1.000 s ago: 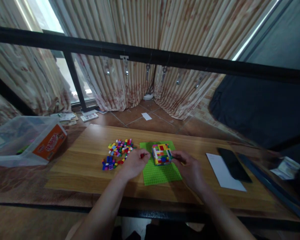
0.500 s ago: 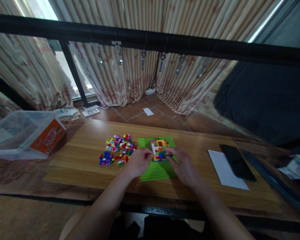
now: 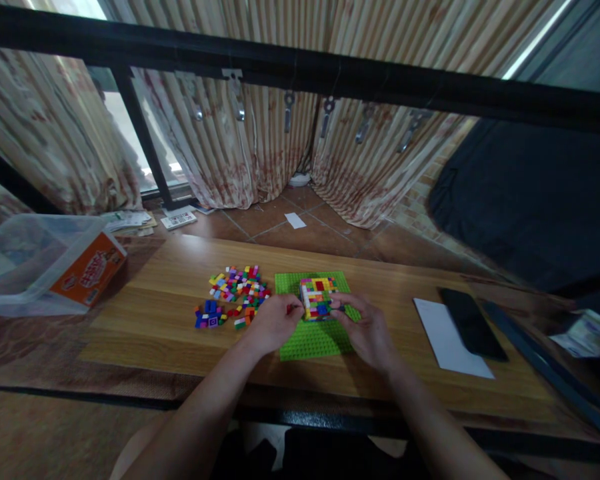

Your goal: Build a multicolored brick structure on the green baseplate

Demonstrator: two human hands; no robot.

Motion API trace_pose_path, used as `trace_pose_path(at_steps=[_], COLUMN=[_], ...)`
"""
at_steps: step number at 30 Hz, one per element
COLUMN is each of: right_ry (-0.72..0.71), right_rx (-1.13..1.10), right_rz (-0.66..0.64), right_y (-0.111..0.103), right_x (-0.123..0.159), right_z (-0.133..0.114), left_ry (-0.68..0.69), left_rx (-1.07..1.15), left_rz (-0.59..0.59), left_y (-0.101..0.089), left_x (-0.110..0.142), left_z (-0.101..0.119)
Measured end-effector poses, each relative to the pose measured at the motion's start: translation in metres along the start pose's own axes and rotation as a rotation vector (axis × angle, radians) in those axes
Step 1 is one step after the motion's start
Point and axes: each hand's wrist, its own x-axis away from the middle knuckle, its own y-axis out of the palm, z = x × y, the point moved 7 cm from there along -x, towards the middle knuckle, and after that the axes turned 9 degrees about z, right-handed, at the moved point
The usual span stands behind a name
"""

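Note:
A block structure (image 3: 316, 298) of many-coloured toy bricks stands on the green baseplate (image 3: 313, 343). At its left side is my left hand (image 3: 275, 325), fingers pinched around a small red brick (image 3: 289, 309). My right hand (image 3: 369, 333) is at the structure's right side, with thumb and fingertips closed together. Something small and dark shows between those fingertips, too little to name. Left of the baseplate, loose coloured bricks (image 3: 240, 283) lie in a pile, with a blue and purple cluster (image 3: 211, 315) at its near left.
The wooden tabletop (image 3: 145, 320) bears a white sheet (image 3: 447, 340) and a black phone (image 3: 473, 323) at the right. A clear plastic bin (image 3: 35, 267) with an orange label stands at the left. A black metal bar (image 3: 300, 63) crosses above, with hanging metal clips.
The whole view has shifted slightly. Both hands stay at the sides of the block structure, with barely any change in their fingers.

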Motion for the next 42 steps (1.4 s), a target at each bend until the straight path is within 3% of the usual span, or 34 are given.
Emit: trace_pose_path(at_steps=[3,12,28,32,37,42], right_ry=[0.009,-0.033,0.023,-0.012,0.030,0.080], right_rx=[-0.031,-0.073,-0.154,-0.119,-0.175,-0.202], right_rz=[0.028,-0.052,0.050,0.049,0.060,0.058], right_y=[-0.001,0.001,0.003,0.001,0.000,-0.001], right_x=[0.001,-0.003,0.003,0.002,0.004,0.007], right_z=[0.005,0.006,0.015,0.010,0.004,0.005], left_ry=[-0.001,0.013,0.033,0.131,0.310,0.353], left_rx=[0.000,0.000,0.044,0.113,0.114,0.053], left_rz=[0.002,0.011,0.040,0.111,0.139,0.146], left_y=[0.000,0.000,0.000,0.000,0.017,0.031], left_x=[0.000,0.001,0.000,0.003,0.010,0.010], left_z=[0.000,0.001,0.004,0.017,0.035,0.037])
